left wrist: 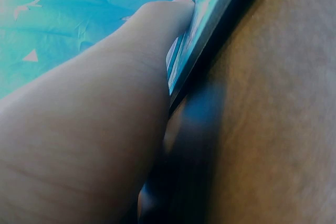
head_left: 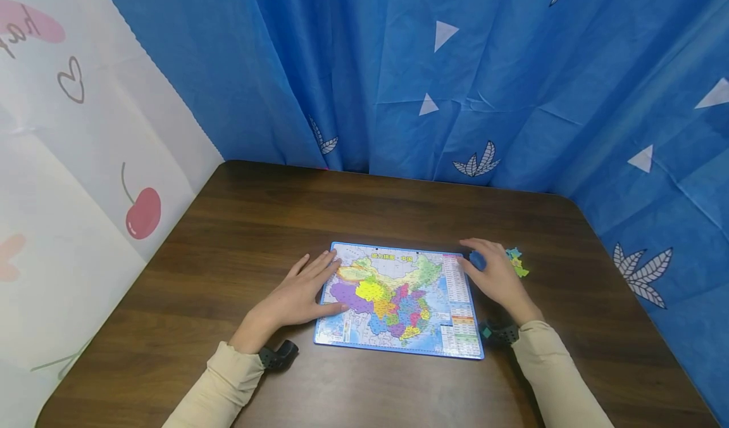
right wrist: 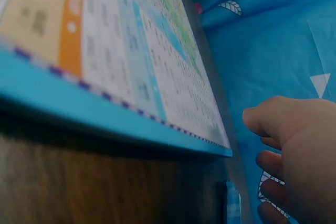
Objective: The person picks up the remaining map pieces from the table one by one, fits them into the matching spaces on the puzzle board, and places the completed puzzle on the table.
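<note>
A map puzzle board (head_left: 393,301) with a blue border and colored regions lies on the table, its printed side up. My left hand (head_left: 296,298) rests at its left edge, fingers spread and straight, the thumb reaching over the board. In the left wrist view, the thumb (left wrist: 163,17) touches the board's face near the edge. My right hand (head_left: 497,277) hovers by the upper right corner, fingers loosely bent. Nothing shows between its thumb and fingers in the right wrist view. Beneath and beside this hand lie a blue piece (head_left: 477,261) and green-yellow pieces (head_left: 519,264), partly hidden.
The dark wooden table (head_left: 273,206) extends around the board. A blue curtain (head_left: 364,86) hangs along its back and right side, and a white printed cloth (head_left: 114,137) along the left. Each wrist wears a black camera band (head_left: 279,356).
</note>
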Demonstrator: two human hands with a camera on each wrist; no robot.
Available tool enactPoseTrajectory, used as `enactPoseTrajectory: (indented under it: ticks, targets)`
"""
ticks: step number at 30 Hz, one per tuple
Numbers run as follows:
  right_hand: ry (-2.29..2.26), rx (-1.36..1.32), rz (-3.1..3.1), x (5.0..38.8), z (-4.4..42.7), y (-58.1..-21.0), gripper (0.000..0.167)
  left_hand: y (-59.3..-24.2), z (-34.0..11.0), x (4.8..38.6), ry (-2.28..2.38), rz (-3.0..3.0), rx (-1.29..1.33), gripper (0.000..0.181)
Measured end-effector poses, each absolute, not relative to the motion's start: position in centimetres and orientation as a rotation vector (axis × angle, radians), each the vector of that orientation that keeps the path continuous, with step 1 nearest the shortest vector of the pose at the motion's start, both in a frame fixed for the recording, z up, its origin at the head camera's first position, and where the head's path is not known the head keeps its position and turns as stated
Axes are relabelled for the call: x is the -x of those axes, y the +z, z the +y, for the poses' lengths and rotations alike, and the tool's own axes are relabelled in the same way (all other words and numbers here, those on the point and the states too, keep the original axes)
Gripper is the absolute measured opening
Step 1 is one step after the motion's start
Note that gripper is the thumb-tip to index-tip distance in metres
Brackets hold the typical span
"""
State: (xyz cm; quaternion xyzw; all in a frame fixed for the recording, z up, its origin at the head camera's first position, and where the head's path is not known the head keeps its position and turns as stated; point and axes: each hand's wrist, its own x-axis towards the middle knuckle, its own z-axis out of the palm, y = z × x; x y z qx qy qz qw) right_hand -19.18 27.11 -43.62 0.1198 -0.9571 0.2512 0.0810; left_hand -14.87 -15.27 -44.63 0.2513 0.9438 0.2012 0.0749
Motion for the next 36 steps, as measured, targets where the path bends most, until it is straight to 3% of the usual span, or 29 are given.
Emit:
enactPoseTrajectory:
  ticks: [17, 36]
  targets:
    - [0.731, -0.279, -2.893, 19.2, 28.2, -44.4, 0.052, -44.8, -15.3, 14.9, 0.609, 2.828, -0.738, 0.100]
    - [0.710, -0.273, -2.799, 19.5, 28.9, -45.6, 0.047, -44.8, -15.3, 14.9, 0.596, 2.826, -0.727, 0.101]
